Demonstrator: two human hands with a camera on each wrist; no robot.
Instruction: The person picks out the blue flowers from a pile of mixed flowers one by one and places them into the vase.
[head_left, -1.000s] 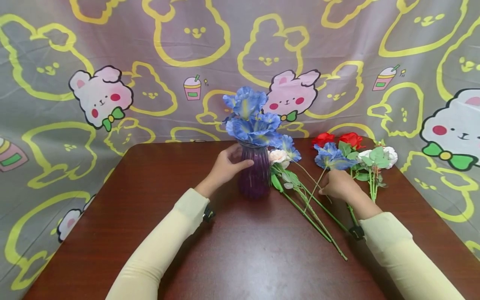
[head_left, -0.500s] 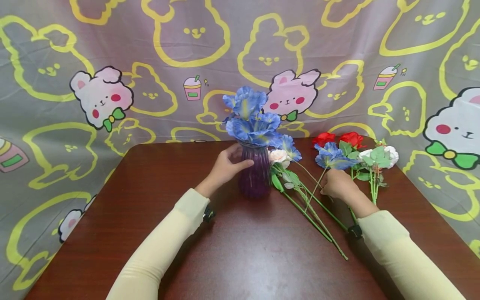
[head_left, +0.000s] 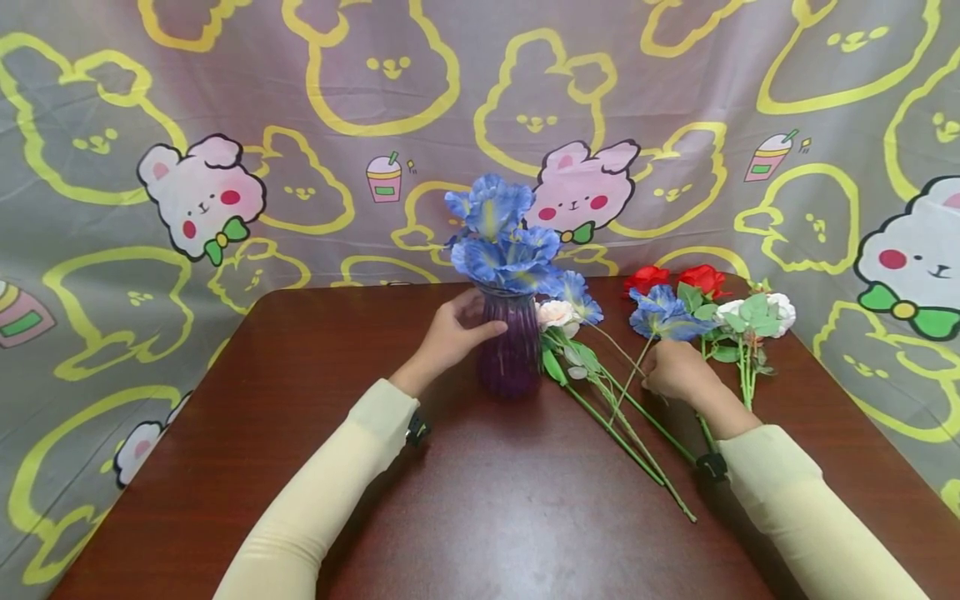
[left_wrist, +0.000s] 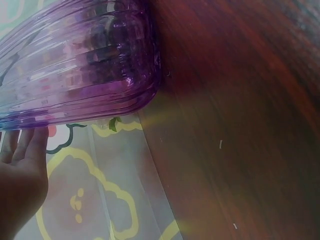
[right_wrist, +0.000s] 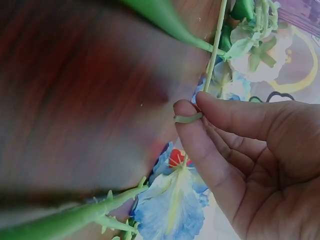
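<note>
A ribbed purple glass vase [head_left: 510, 350] stands upright on the table with blue artificial irises [head_left: 498, 233] in its mouth. My left hand [head_left: 453, 333] holds the vase's upper left side, the thumb across its front. Out to the right, my right hand [head_left: 678, 371] pinches a thin green flower stem [right_wrist: 188, 119] between thumb and index finger. That stem seems to run to the blue iris [head_left: 576, 298] lying beside the vase; the thumb covers part of it. Another blue iris [head_left: 663, 315] lies just beyond the right hand.
A pale pink rose [head_left: 557, 313] lies against the vase's right side, its long stems stretching toward the front. Red roses [head_left: 703, 280] and white roses [head_left: 776, 313] lie at the back right. A patterned cloth [head_left: 420, 75] hangs behind the brown table [head_left: 465, 517].
</note>
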